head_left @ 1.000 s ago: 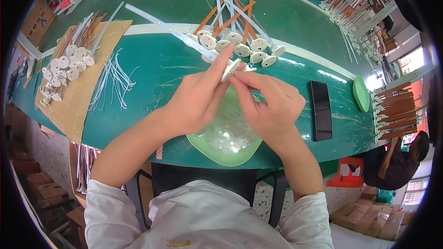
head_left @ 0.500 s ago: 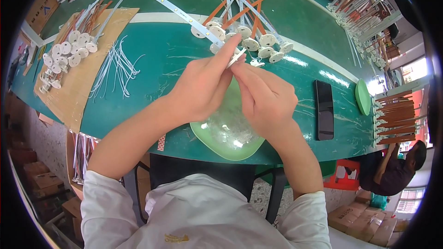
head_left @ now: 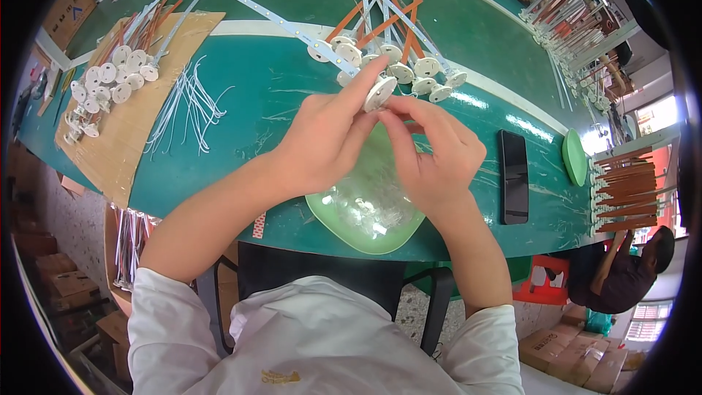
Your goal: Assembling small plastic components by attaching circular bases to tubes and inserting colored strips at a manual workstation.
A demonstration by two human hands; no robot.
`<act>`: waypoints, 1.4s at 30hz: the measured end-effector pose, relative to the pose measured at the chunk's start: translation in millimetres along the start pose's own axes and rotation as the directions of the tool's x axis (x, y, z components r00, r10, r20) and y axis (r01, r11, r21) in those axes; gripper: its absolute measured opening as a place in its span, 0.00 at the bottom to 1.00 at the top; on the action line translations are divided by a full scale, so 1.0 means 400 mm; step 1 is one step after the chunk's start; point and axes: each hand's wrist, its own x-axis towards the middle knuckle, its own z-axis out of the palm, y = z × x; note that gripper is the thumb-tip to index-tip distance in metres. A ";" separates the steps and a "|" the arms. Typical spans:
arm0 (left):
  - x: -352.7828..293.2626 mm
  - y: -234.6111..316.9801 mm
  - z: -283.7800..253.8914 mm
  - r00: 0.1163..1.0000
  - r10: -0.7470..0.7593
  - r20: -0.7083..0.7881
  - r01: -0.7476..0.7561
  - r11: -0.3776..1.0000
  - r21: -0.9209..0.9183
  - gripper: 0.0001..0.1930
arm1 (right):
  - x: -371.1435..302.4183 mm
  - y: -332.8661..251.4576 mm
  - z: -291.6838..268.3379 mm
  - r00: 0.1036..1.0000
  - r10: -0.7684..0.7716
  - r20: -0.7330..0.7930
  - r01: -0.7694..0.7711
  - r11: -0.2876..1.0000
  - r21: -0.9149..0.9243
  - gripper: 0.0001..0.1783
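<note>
My left hand (head_left: 318,135) is closed around a pale LED strip (head_left: 281,25) with a round white base (head_left: 380,93) at its near end. The strip slants up to the far left, and the face of the base is turned toward me. My right hand (head_left: 440,152) is pinched at the lower right edge of that base; what its fingertips hold, if anything, is too small to make out. Below both hands stands a green bowl (head_left: 333,221) with small clear pieces in it. Just beyond them lies a pile of similar strips with white round bases (head_left: 426,67).
On the left, cardboard (head_left: 179,40) carries more disc-ended strips (head_left: 107,73), with loose white wires (head_left: 191,106) beside it. A black phone (head_left: 514,175) and a small green dish (head_left: 574,157) lie right. Racks of strips (head_left: 625,194) and co-workers (head_left: 621,271) are farther right.
The white base has turned from nearly edge-on to show its face. The strip's far end has swung right and down. My right hand has shifted slightly right, its fingers more spread.
</note>
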 end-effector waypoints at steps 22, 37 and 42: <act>-0.006 0.011 0.014 0.993 -0.017 0.116 -0.017 0.960 0.281 0.39 | 0.000 -0.013 0.007 0.983 -0.178 0.050 0.185 0.948 -0.259 0.10; 0.016 0.033 -0.035 0.995 0.017 0.100 -0.055 0.920 0.389 0.31 | -0.008 0.004 -0.002 0.999 0.045 -0.016 -0.044 0.997 0.062 0.05; 0.009 -0.039 -0.026 0.993 -0.061 0.104 0.013 0.912 0.410 0.23 | -0.019 0.021 -0.002 0.991 0.068 -0.114 -0.063 0.997 0.050 0.04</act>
